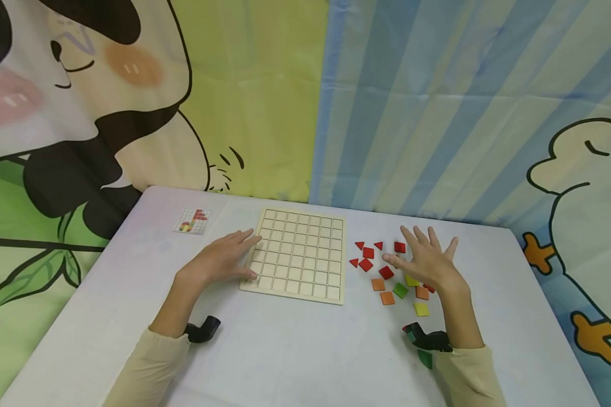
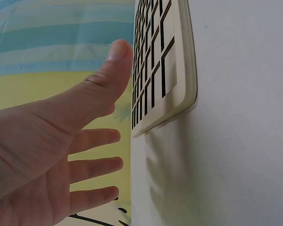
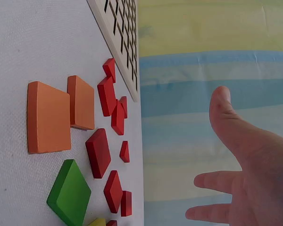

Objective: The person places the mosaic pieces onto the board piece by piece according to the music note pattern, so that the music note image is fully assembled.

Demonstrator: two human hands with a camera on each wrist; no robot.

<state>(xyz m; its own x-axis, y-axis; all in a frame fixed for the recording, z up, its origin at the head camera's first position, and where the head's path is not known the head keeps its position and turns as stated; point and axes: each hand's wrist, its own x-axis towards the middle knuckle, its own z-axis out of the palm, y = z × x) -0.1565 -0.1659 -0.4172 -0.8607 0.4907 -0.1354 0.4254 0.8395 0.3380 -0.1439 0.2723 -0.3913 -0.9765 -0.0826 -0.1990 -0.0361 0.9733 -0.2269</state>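
A pale wooden grid board (image 1: 295, 254) lies flat on the table. My left hand (image 1: 224, 257) is at its left edge, thumb and fingers spread and holding nothing; the left wrist view shows the thumb (image 2: 118, 52) close by the board's corner. Over the scattered tiles to the right, my right hand (image 1: 427, 257) is held with fingers spread, nothing in it. Beneath and beside it lie red squares (image 1: 365, 264) and small red triangles (image 1: 354, 263), orange squares (image 1: 387, 298), a green square (image 1: 400, 290) and yellow squares (image 1: 421, 309). The right hand partly hides some tiles.
A small printed card (image 1: 193, 221) with a coloured grid pattern lies at the back left of the white table (image 1: 295, 356). Under the right wrist strap (image 1: 430, 339) shows a dark green piece (image 1: 425, 359). A patterned curtain (image 1: 265, 102) hangs behind the table.
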